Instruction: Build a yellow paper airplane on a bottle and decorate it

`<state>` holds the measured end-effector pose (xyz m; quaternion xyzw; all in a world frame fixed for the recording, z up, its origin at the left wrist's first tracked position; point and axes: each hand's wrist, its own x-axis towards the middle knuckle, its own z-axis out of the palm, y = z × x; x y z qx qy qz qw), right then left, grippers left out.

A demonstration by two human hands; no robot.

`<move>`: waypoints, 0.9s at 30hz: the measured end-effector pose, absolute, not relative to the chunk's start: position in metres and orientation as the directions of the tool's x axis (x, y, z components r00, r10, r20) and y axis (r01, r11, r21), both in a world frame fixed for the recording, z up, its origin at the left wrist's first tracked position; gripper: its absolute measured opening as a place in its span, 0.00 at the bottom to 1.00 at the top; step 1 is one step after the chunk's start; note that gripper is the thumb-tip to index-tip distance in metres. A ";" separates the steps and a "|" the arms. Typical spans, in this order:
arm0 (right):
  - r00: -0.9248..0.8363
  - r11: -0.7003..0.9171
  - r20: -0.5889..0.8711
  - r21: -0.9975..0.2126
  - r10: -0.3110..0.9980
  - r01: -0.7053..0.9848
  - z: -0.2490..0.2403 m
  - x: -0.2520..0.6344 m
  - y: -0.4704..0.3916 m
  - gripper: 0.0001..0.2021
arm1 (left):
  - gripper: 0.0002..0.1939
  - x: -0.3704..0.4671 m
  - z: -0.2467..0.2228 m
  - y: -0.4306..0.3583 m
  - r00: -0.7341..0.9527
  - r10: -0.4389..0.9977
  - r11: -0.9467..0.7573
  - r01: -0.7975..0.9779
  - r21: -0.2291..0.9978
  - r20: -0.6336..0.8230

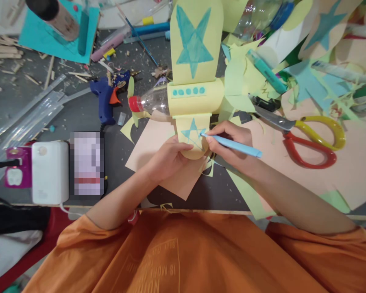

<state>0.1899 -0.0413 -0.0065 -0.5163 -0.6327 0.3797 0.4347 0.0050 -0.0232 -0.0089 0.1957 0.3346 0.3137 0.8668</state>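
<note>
A plastic bottle (155, 100) with a red cap lies on its side, wrapped in yellow paper that carries a row of blue dots. Its far paper wing (194, 40) bears a filled blue-green star. On the near wing (192, 124) is a star outline, partly coloured in. My left hand (172, 158) grips the near wing's end, thumb on top. Pinched in my right hand (230, 142) is a light blue marker (236, 145), its tip at the star's right arm.
Scissors (314, 144) with red and yellow handles lie at the right among paper scraps. A blue glue gun (105, 99), a phone (87, 162) and a white power bank (50, 173) are at the left. Glue sticks and wood bits lie beyond.
</note>
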 end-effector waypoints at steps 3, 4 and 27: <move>-0.137 0.201 0.164 -0.922 0.977 0.330 -0.004 0.190 -0.041 0.08 | 0.20 0.005 -0.009 -0.023 0.573 0.676 0.727 -0.415 0.546 -0.464; -0.143 0.206 0.167 -0.919 0.976 0.336 -0.004 0.189 -0.041 0.08 | 0.21 0.005 -0.009 -0.023 0.571 0.677 0.726 -0.415 0.548 -0.465; -0.082 0.184 0.166 -0.918 0.983 0.352 -0.005 0.189 -0.041 0.08 | 0.26 0.007 -0.007 -0.023 0.574 0.675 0.729 -0.421 0.540 -0.463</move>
